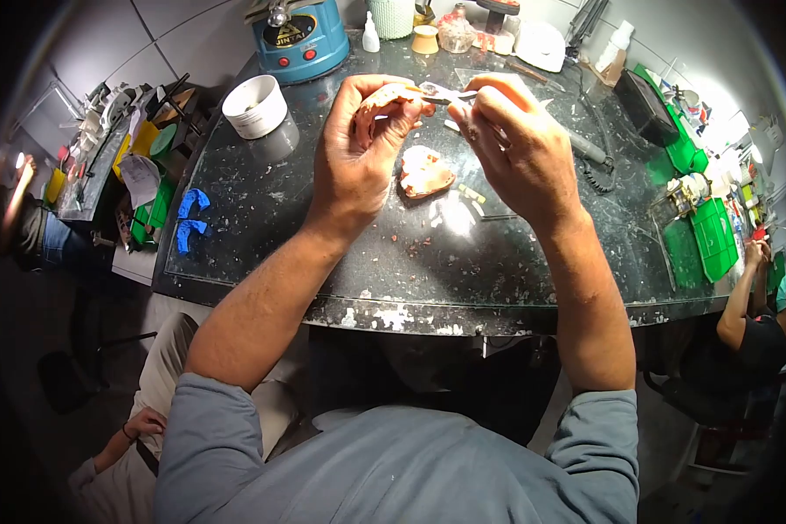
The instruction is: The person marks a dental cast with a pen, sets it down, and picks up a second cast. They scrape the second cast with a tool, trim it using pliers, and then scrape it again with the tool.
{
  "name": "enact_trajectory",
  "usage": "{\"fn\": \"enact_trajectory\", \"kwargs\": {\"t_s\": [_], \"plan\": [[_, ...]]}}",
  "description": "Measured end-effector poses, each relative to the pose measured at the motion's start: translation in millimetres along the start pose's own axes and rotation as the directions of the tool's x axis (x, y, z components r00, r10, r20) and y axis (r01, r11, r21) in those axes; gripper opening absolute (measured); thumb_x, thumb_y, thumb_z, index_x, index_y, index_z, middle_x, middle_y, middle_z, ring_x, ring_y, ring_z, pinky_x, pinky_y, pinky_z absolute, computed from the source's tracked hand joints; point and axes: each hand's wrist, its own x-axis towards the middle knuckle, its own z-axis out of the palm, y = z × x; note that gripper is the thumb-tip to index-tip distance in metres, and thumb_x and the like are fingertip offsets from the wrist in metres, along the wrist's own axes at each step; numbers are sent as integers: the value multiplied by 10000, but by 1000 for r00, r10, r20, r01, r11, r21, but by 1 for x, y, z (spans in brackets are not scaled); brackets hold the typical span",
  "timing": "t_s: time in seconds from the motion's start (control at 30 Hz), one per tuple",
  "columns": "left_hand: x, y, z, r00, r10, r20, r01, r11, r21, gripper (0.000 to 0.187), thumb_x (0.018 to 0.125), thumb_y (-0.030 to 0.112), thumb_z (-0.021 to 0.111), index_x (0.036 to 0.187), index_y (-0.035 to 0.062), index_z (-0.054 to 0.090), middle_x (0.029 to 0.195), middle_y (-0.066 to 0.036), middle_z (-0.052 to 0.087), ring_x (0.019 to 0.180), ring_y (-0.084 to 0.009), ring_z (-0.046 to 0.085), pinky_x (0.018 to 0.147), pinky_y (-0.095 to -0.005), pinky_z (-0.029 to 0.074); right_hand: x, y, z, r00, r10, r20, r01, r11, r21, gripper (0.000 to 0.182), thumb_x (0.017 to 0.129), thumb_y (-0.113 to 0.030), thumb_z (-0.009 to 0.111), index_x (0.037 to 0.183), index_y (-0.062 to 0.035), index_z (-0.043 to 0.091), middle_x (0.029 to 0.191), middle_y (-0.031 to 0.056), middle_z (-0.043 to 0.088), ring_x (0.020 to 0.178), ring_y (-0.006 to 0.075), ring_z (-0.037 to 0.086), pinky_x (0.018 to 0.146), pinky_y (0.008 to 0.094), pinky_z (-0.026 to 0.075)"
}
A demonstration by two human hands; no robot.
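Observation:
My left hand [355, 162] is raised over the table with its fingers closed round a curved pinkish-orange denture base [377, 103]. Opposite it, my right hand [526, 144] grips a thin metal carving tool [443, 93], whose blade meets or nearly meets the end of the denture base; actual contact is too small to tell. Below and between the hands lies a plaster dental model [426, 173] with reddish patches. Reddish crumbs [413, 244] are scattered on the dark tabletop [341, 262] in front of it.
Two blue arch-shaped pieces [190, 236] lie at left, near a white round tub [255, 106] and a blue machine [301, 44]. A grey handpiece [589, 148] with a cord lies at right, before green trays [713, 240]. Other people sit at both sides.

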Motion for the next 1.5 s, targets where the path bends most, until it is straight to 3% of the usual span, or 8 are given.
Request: {"fn": "enact_trajectory", "kwargs": {"t_s": [0.33, 0.43, 0.63, 0.8, 1.03, 1.23, 1.37, 1.5], "plan": [[3, 1, -8, 994, -38, 106, 48, 995, -92, 141, 970, 95, 580, 1073, -1, 572, 1007, -90, 652, 931, -136, 633, 869, -293, 524, 2, -5, -12, 992, 15, 124, 5, 987, -160, 181, 873, -237, 678, 803, -84, 612, 728, 83, 597, 647, 284, 602, 572, 378, 483], [6, 1, -7, 990, -143, 22, 144, 972, -186, 130, 965, 126, 586, 1048, 28, 608, 955, -64, 675, 861, -125, 635, 806, -280, 540, -2, 7, -13, 942, 330, 56, -316, 932, -179, 264, 932, -342, 607, 917, -89, 682, 802, 125, 676, 771, 258, 674, 648, 358, 525], [8, -3, -23, 881, -462, -99, 400, 840, -366, 146, 943, 150, 604, 1051, 57, 635, 951, -61, 689, 807, -124, 656, 724, -266, 564, -9, 67, -46, 499, 830, 250, -562, 530, -636, 410, 919, -473, 564, 1019, -98, 698, 982, 129, 708, 954, 318, 666, 847, 403, 507], [11, -4, -28, 933, -339, -118, 289, 905, -313, 152, 915, 189, 649, 986, 56, 663, 915, -50, 694, 680, -65, 570, 529, -195, 404, -21, 113, -78, 116, 962, 246, -567, 267, -779, 467, 845, -405, 693, 1111, -21, 677, 1138, 208, 662, 1059, 341, 645, 895, 425, 503], [14, -4, -31, 853, -488, -183, 394, 834, -387, 161, 932, 192, 605, 1032, 71, 643, 993, -66, 700, 763, -80, 617, 621, -207, 455, -23, 98, -68, 508, 861, 35, -674, 422, -607, 329, 824, -362, 686, 950, -62, 639, 1018, 155, 670, 995, 332, 640, 853, 437, 500], [13, -3, -32, 818, -574, -35, 496, 735, -462, 192, 932, 283, 588, 924, 92, 612, 809, -16, 626, 635, -63, 530, 427, -163, 349, -23, 98, -44, 603, 794, 82, -683, 566, -461, 314, 826, -360, 682, 866, -53, 633, 933, 161, 677, 918, 332, 650, 793, 423, 502], [13, -4, -30, 809, -586, 45, 536, 705, -465, 231, 927, 314, 592, 859, 97, 549, 698, 29, 481, 594, -50, 470, 410, -161, 319, -18, 67, -9, 902, 398, 170, -349, 901, -260, 241, 845, -257, 674, 833, -25, 611, 867, 168, 658, 829, 345, 641, 748, 445, 497], [17, -4, -23, 855, -519, -17, 461, 774, -434, 161, 921, 246, 597, 948, 87, 592, 767, 19, 510, 706, -93, 516, 600, -205, 416, -23, 38, 24, 974, 40, 221, -54, 997, 56, 158, 777, -184, 678, 863, -70, 610, 837, 136, 626, 875, 355, 614, 772, 459, 494]]}}
